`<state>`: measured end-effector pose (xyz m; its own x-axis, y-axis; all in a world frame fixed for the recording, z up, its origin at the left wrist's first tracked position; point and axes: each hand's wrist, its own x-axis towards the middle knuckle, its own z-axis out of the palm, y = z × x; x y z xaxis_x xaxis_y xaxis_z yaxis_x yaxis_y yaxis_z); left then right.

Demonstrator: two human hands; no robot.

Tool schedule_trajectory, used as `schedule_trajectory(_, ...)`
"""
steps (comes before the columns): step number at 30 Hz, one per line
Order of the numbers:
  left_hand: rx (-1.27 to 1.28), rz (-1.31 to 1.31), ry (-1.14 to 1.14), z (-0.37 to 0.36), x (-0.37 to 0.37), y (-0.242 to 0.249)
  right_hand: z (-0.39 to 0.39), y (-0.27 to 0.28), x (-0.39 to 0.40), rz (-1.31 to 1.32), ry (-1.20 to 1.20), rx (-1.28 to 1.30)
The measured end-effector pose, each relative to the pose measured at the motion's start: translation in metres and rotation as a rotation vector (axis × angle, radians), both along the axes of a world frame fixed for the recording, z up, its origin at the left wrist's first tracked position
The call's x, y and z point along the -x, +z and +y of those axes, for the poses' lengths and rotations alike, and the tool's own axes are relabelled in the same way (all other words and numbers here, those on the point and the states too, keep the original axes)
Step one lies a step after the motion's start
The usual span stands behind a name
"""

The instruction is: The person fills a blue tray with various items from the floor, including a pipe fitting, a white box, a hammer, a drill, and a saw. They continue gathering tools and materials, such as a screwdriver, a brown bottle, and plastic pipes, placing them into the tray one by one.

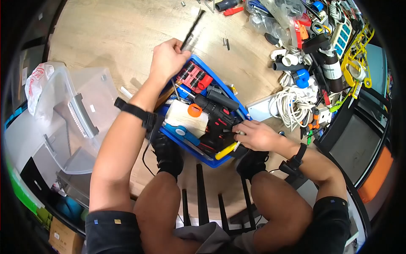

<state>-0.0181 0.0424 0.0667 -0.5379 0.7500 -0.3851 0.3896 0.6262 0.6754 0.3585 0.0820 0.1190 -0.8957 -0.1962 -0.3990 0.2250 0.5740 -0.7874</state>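
Note:
A blue tray full of tools sits between my feet. Beyond its far left corner, my left hand is closed on a long, thin black item, with clear plastic beside it near the fingers. At the tray's right side, my right hand has its fingers curled in around a small pale thing too hidden to name. A cordless drill, a white block, an orange ring, a red tool part, a blue-handled tool and a yellow-handled tool lie in it.
Clear plastic bins stand on the left. To the right lies a pile with coiled white cable, a dark bottle, a power strip and yellow tools. Small rods lie on the wooden floor.

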Motion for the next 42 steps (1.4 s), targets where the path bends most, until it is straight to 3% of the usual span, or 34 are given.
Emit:
schedule_trajectory(2,-0.079,-0.015,-0.132,-0.011,-0.012,0.022,-0.012,-0.002,-0.006,0.209,0.088,-0.244)
schedule_trajectory(7,0.076,-0.069,-0.417,-0.066,-0.037,0.057,-0.015,0.009,-0.015,0.386,0.082,-0.225)
schedule_trajectory(9,0.117,0.005,-0.463,-0.096,-0.041,0.058,-0.008,0.008,-0.015,0.394,-0.084,-0.238)
schedule_trajectory(10,0.121,0.002,-0.467,-0.109,-0.04,0.051,-0.001,-0.008,-0.007,0.55,-0.274,-0.275)
schedule_trajectory(12,0.184,0.182,-0.491,-0.135,-0.04,0.035,0.018,-0.008,0.021,0.121,-0.619,-0.282)
schedule_trajectory(13,0.191,0.183,-0.493,-0.143,-0.043,0.026,0.031,-0.023,0.03,0.085,-0.69,-0.272)
schedule_trajectory(15,0.2,0.229,-0.415,-0.157,-0.041,0.016,0.052,-0.047,0.049,0.007,-0.743,-0.116)
schedule_trajectory(17,0.21,0.208,-0.354,-0.165,-0.043,0.015,0.06,-0.069,0.063,-0.306,-0.755,0.223)
schedule_trajectory(20,0.216,0.213,-0.203,-0.167,-0.049,0.029,0.058,-0.13,0.055,-0.26,-0.649,0.224)
schedule_trajectory(21,0.221,0.215,-0.198,-0.172,-0.048,0.026,0.057,-0.127,0.057,-0.259,-0.644,0.229)
schedule_trajectory(23,0.094,0.364,-0.159,-0.183,-0.049,0.014,0.062,-0.105,0.063,-0.308,-0.878,0.238)
schedule_trajectory(24,0.098,0.327,-0.124,-0.185,-0.049,0.012,0.066,-0.098,0.064,-0.312,-0.869,0.239)
schedule_trajectory(26,0.068,0.394,-0.128,-0.189,-0.045,0.007,0.075,-0.082,0.066,-0.195,-0.878,-0.066)
schedule_trajectory(29,0.017,0.47,-0.081,-0.184,-0.037,-0.001,0.069,-0.035,0.086,-0.073,-0.917,-0.101)
schedule_trajectory(30,0.008,0.471,-0.032,-0.183,-0.037,-0.002,0.065,-0.033,0.089,-0.054,-0.93,-0.003)
schedule_trajectory(34,0.065,0.468,0.025,-0.161,-0.038,0.001,0.048,-0.015,0.13,0.009,-0.662,0.137)
schedule_trajectory(35,0.06,0.471,0.027,-0.155,-0.037,0.0,0.048,-0.022,0.143,0.024,-0.699,0.066)
schedule_trajectory(37,0.462,0.303,-0.004,-0.137,-0.034,0.013,0.064,-0.048,0.157,0.018,-0.795,-0.121)
schedule_trajectory(38,0.391,0.437,-0.038,-0.141,-0.036,0.006,0.083,-0.07,0.165,0.001,-0.85,-0.239)
schedule_trajectory(40,0.425,0.433,-0.065,-0.134,-0.035,0.01,0.122,-0.119,0.174,-0.048,-0.872,-0.537)
schedule_trajectory(42,0.455,0.43,-0.1,-0.124,-0.031,0.009,0.14,-0.135,0.185,-0.061,-0.829,-0.625)
